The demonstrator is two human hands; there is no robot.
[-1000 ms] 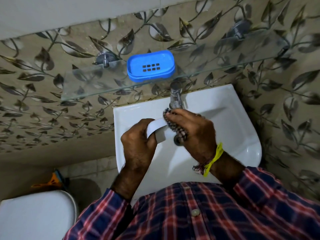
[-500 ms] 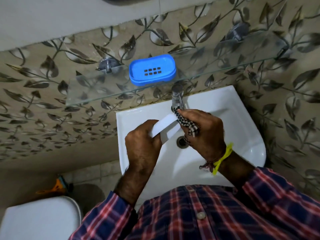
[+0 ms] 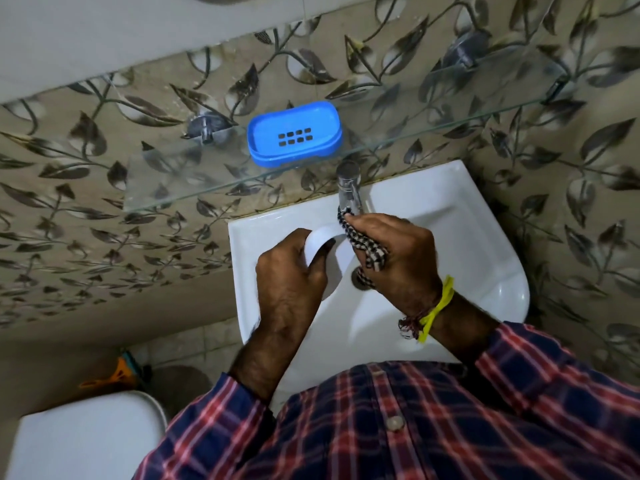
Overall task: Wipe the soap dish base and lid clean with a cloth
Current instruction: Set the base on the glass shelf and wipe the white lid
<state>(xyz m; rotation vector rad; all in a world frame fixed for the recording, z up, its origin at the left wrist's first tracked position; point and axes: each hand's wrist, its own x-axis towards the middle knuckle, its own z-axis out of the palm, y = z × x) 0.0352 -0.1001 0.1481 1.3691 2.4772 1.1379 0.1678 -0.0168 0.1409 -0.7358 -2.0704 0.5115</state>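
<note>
Over the sink, your left hand grips the white lid, long axis toward 2 o'clock; your right hand's fingers pinch the cloth against it.

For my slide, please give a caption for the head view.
Over the sink, left hand holds the white soap dish piece while right hand wipes it with a checked cloth.

One blue soap dish base with eight drain slots stands on one glass shelf. One white lid, one checked cloth, two hands, left and right. One sink, one tap, one toilet, seemingly two shelf brackets.
</note>
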